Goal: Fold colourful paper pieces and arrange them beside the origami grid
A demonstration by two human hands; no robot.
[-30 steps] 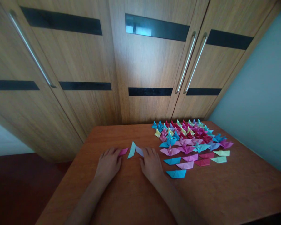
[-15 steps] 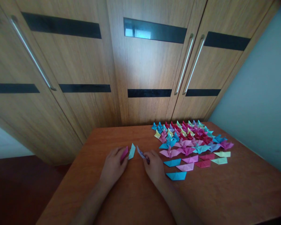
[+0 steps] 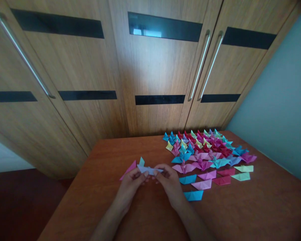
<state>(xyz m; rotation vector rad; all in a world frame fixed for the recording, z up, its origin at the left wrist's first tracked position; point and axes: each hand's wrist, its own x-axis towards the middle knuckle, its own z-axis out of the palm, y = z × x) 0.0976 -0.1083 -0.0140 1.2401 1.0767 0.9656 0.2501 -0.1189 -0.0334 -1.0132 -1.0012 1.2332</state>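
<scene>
A pale lavender folded paper (image 3: 149,170) is pinched between both hands above the table. My left hand (image 3: 130,184) grips its left end, thumb on the near face. Its right end is held by my right hand (image 3: 169,182), fingers curled behind it. Just beyond my left hand lie a pink folded paper (image 3: 129,169) and a light teal one (image 3: 141,162), both partly hidden. Right of my right hand are flat folded pieces, among them a blue one (image 3: 193,195) and a light pink one (image 3: 202,184).
Several rows of colourful folded paper figures (image 3: 201,164) cover the back right of the brown table (image 3: 110,150). Wooden cabinet doors (image 3: 155,73) with metal handles stand behind the table. A pale wall (image 3: 278,110) is on the right.
My left hand has let go of the pink paper and moved right to the lavender paper. That paper now spans both hands, lying sideways. The view has shifted slightly.
</scene>
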